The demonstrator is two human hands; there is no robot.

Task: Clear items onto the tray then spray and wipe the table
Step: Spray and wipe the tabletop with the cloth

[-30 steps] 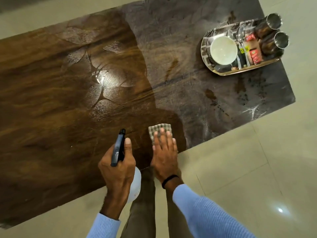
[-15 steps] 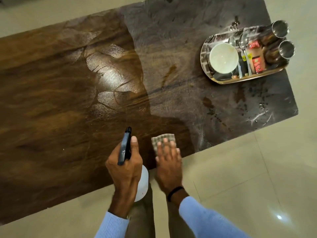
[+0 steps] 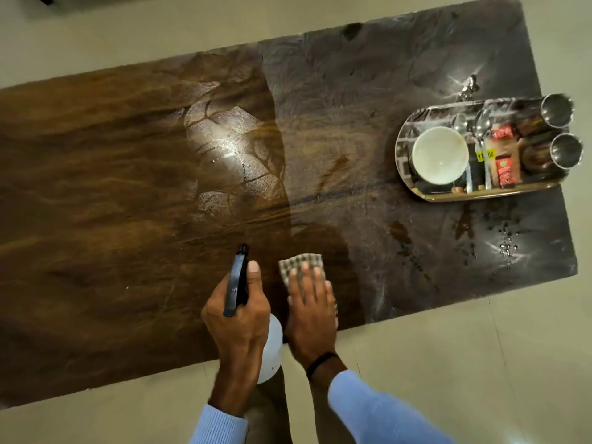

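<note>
R hand flat, pressing cloth at tabletop near edge; L hand wrapped round spray bottle. Use even pressure, overlap passes toward near-right corner droplets.

Checked cloth flat on table, tray loaded

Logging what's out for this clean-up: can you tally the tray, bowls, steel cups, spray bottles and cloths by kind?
Tray: 1
White bowl: 1
Steel cups: 2
Spray bottle: 1
Checked cloth: 1
Total: 6
The packets on the tray are too blurred to count.
</note>
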